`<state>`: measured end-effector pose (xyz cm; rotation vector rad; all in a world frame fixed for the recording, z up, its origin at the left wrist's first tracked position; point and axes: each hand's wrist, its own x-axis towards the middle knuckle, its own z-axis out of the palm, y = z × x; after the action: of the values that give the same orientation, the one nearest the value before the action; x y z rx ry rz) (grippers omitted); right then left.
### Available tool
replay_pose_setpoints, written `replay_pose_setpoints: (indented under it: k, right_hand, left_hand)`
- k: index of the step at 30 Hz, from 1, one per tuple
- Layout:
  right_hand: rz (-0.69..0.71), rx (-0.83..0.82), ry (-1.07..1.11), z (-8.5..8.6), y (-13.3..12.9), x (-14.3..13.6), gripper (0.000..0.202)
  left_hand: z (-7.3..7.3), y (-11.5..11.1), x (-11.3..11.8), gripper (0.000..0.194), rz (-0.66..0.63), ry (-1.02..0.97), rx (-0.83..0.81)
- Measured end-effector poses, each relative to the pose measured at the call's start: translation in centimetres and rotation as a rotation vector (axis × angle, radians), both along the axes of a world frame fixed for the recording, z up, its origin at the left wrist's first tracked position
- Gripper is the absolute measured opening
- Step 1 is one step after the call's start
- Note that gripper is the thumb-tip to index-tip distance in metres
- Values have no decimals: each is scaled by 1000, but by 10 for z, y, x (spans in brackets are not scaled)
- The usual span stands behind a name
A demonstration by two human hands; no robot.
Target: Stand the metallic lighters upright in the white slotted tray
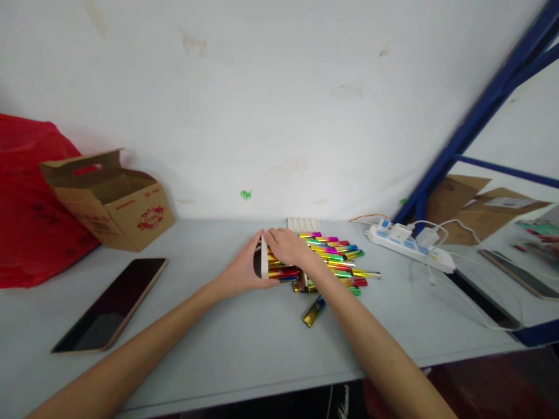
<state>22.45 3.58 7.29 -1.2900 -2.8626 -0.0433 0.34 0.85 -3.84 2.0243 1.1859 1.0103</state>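
A small white-edged box with a dark inside (264,259) stands on edge near the middle of the grey table. My left hand (239,272) is wrapped round its left side, thumb along the bottom and fingers at the top. My right hand (286,245) bends over its upper right, fingertips at the top edge. Right of the box and partly beneath my right forearm lies a pile of shiny multicoloured foil tubes (338,250). One gold and blue tube (313,312) lies apart, nearer the front edge.
A dark tablet (111,305), an open cardboard box (113,203) and a red bag (35,198) are on the left. Behind the pile is a white tray (303,224). A power strip (410,247) with cables and a blue metal frame (463,131) stand at right.
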Motion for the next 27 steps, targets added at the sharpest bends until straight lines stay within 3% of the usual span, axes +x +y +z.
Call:
replay_pose_setpoints:
  k: [8,17,21,27]
  right_hand:
    - [-10,43,-64,-13,-1,36,41]
    - [-149,41,434,-59,12,98,46]
    - [-140,10,502,-56,11,104,39]
    - [-248,26,435,-34,-1,103,49]
  left_hand:
    - [6,-3,6,162,-30,-20,37]
    - [7,-4,2,155,-42,31,74]
    - [8,-5,1,160,-30,29,40]
    - [9,-6,1,160,-37,18,23]
